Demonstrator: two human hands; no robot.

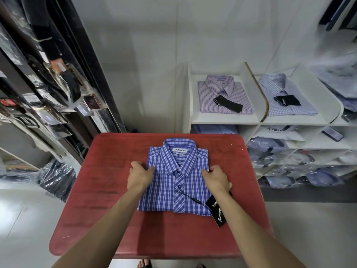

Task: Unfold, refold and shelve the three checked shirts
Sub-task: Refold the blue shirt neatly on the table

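Observation:
A folded blue checked shirt (173, 182) lies collar-up in the middle of the red table (108, 219), its black tag (217, 211) hanging off the lower right corner. My left hand (140, 176) grips the shirt's left edge, thumb on top and fingers curled at the side. At the right edge my right hand (217, 178) holds the shirt the same way. A folded pink checked shirt (224, 97) and a folded pale blue checked shirt (286, 97) lie in neighbouring compartments of the white shelf (226, 119).
Lower shelf compartments hold bagged shirts (286, 163). A dark rack of belts and wrapped goods (58, 89) stands at the left, with a black bag (56, 178) on the floor beside the table. A phone (332, 133) lies on a shelf.

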